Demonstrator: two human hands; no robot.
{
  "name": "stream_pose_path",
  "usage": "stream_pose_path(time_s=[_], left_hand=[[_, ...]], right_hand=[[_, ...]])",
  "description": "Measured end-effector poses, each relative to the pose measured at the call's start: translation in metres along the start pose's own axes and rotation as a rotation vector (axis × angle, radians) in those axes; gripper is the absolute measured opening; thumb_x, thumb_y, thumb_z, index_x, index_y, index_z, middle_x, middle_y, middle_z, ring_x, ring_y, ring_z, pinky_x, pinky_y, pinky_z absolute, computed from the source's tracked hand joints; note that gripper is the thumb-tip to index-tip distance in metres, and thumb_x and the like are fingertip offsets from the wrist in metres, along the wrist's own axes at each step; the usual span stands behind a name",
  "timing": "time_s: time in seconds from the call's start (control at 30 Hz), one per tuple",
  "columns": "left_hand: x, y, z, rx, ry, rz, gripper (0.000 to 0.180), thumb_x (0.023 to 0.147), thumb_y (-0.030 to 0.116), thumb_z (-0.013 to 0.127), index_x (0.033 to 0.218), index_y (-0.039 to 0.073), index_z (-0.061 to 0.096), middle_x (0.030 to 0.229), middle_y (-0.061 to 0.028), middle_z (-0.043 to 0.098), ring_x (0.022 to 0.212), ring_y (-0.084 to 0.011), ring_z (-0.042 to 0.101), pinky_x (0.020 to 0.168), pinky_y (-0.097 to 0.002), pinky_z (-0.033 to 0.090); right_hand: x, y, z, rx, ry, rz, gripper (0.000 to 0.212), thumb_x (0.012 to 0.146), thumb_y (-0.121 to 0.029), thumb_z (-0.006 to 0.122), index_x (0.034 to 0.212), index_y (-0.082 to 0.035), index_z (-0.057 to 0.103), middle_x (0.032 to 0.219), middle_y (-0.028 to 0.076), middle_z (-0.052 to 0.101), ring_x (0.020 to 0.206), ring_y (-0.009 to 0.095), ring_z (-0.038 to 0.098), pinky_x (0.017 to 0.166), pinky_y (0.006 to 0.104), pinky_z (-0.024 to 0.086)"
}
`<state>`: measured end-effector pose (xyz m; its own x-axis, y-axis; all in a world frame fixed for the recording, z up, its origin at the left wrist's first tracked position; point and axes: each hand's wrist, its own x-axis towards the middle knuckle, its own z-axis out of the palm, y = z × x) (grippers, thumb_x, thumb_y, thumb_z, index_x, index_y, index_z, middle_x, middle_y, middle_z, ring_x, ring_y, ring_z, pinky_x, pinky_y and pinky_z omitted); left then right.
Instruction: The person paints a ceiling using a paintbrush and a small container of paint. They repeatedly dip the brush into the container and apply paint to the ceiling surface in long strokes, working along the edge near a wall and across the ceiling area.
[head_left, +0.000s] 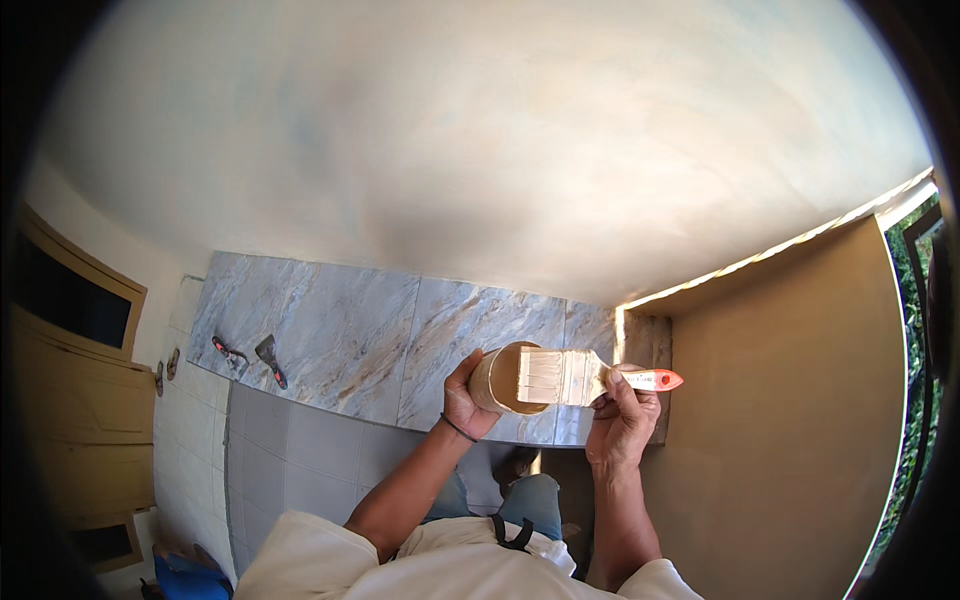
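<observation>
Holding brush (563,377) over round tan can (497,380)

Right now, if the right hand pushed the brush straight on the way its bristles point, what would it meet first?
The right hand holds the paintbrush with its bristles pointing left, already over the mouth of the round container in the left hand. It would probably meet that container first, though depth is unclear.
</observation>
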<state>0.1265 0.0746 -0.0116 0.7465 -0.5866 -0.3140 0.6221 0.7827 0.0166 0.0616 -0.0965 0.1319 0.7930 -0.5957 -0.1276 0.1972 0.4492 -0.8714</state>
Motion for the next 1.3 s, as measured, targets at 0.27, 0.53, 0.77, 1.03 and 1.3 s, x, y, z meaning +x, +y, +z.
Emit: stream_pose_path(time_s=[0.27,0.53,0.77,1.03,1.3], left_hand=[[0.023,-0.017,0.009,-0.125,-0.253,-0.038,0.052,0.098,0.046,0.060,0.136,0.011,0.062,0.132,-0.0134,0.067,0.126,-0.0337,0.061,0.104,-0.0573,0.051],[0.019,-0.044,0.023,-0.090,-0.324,-0.053,0.057,0.094,0.041,0.073,0.138,0.009,0.057,0.139,-0.0153,0.058,0.130,-0.0364,0.058,0.105,-0.0523,0.052],[-0.034,-0.052,0.012,-0.072,-0.183,0.037,0.053,0.097,0.043,0.066,0.134,0.005,0.058,0.133,-0.0156,0.060,0.127,-0.0380,0.060,0.102,-0.0522,0.054],[-0.071,-0.047,-0.005,-0.116,-0.117,0.073,0.053,0.096,0.043,0.067,0.133,0.006,0.058,0.132,-0.0157,0.060,0.126,-0.0377,0.059,0.103,-0.0537,0.053],[-0.061,-0.033,-0.008,-0.117,-0.124,-0.009,0.054,0.095,0.043,0.068,0.133,0.006,0.058,0.133,-0.0153,0.060,0.126,-0.0379,0.058,0.102,-0.0541,0.053]], right_hand=[[0.033,-0.004,-0.016,0.492,0.036,0.523,0.017,0.096,-0.021,0.074,0.108,-0.010,0.068,0.105,0.003,0.077,0.087,0.015,0.071,0.065,0.0286,0.053],[0.152,-0.101,0.015,0.625,-0.112,-0.139,0.025,0.092,-0.011,0.075,0.115,-0.007,0.065,0.110,0.007,0.072,0.104,0.017,0.067,0.080,0.0309,0.054],[0.248,-0.161,0.061,0.033,-0.068,-0.945,0.021,0.091,-0.002,0.078,0.110,0.003,0.071,0.109,0.011,0.072,0.099,0.020,0.069,0.088,0.0345,0.058],[0.302,-0.189,0.010,-0.236,0.210,-1.348,0.015,0.094,0.002,0.074,0.108,0.000,0.072,0.111,0.015,0.072,0.098,0.021,0.070,0.087,0.0348,0.060],[0.249,-0.121,0.114,-0.758,-0.008,-1.725,0.027,0.075,0.003,0.080,0.099,-0.007,0.075,0.102,0.011,0.072,0.090,0.026,0.070,0.078,0.0367,0.060]])
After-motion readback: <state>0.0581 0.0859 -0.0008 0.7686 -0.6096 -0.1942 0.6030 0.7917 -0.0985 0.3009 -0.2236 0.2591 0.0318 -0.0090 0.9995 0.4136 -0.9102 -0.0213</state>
